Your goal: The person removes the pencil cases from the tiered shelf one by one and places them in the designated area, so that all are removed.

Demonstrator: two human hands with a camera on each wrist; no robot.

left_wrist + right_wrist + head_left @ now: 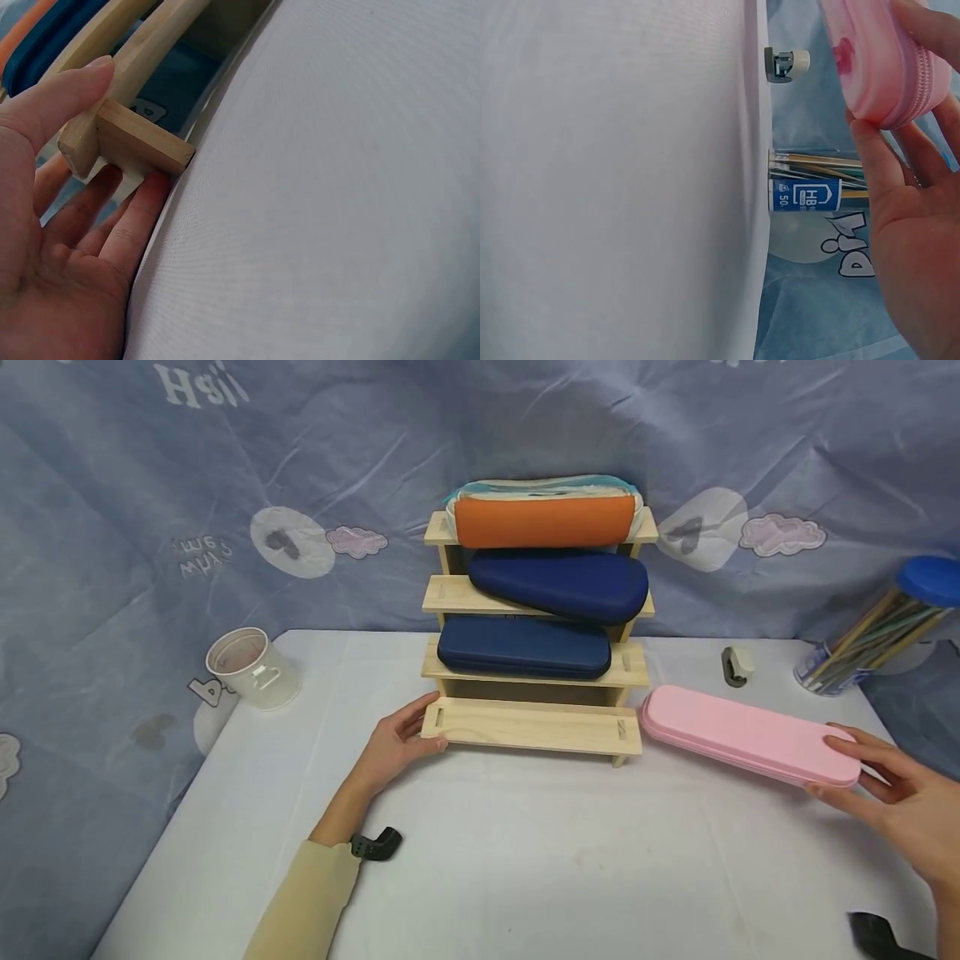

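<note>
At the left end of a stepped wooden rack point(528, 725), my left hand point(393, 747) holds the lowest step. In the left wrist view the thumb point(86, 86) lies on the board's edge and the fingers reach round the end leg point(142, 139). My right hand point(896, 789) grips the right end of a pink zipped pencil case point(750, 735), thumb on the near side. The right wrist view shows the case raised above the tabletop. Its far left end sits close beside the rack's bottom step, which bears nothing.
Higher steps carry a dark blue case point(525, 647), a navy case point(558, 585) and an orange pencil case point(546, 521). A white cup point(258, 672) stands at left. At back right are a small grey-and-cream item point(737, 666) and a blue-lidded tube of pencils point(873, 627). Patterned cloth hangs behind.
</note>
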